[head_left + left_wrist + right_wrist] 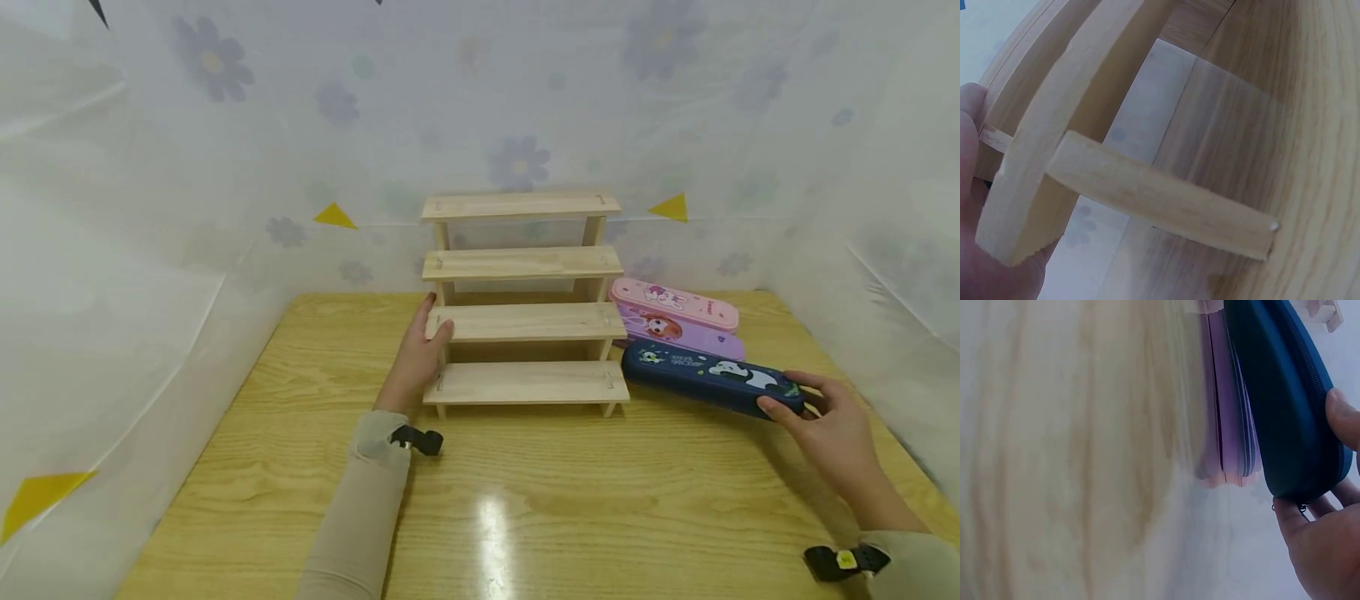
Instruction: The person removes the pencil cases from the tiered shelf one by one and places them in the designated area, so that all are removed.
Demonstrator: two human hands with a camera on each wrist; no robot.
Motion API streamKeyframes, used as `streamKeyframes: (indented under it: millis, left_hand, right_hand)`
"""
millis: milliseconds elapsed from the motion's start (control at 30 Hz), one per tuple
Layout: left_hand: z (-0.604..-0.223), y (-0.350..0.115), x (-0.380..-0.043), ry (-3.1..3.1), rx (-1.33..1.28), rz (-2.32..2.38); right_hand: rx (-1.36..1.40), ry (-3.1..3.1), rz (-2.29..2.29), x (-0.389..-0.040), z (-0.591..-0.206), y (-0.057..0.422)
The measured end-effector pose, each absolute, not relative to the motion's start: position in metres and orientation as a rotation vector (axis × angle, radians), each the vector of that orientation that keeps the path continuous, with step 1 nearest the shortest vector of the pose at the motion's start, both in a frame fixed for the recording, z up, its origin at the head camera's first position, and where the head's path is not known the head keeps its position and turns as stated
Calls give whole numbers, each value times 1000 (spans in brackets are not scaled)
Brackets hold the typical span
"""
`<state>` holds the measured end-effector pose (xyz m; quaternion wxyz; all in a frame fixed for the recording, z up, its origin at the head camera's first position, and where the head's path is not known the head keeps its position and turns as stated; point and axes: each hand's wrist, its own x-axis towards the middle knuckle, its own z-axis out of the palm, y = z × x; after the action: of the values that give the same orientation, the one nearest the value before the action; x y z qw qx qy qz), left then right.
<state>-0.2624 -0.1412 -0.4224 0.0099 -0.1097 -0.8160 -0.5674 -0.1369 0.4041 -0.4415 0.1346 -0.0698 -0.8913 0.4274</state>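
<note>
A pale wooden stepped display rack [525, 383] stands at the middle of the table. My left hand [416, 358] grips its left side at the second step from the bottom, thumb near the board's end. The left wrist view shows the board edge [1054, 112] close up, partly covering that hand. My right hand [832, 425] holds a navy zip pencil case [697, 375] with a panda picture by its right end, thumb on the near side. The case slants above the table, its left end near the rack. In the right wrist view its zipper [1304, 356] is closed.
Behind the navy case lie a purple pencil case [720, 342] with a cartoon girl and a pink one [705, 308] with a rabbit, right of the rack. Flower-patterned sheeting [360, 125] surrounds the wood-grain table [300, 467] at the back and sides.
</note>
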Motion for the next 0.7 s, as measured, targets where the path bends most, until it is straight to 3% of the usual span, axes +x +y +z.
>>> streamKeyframes:
  millis: [700]
  left_hand:
    - [-432, -142, -268, -2532, -337, -1744]
  right_hand:
    - [-163, -2817, 1299, -156, -445, 400]
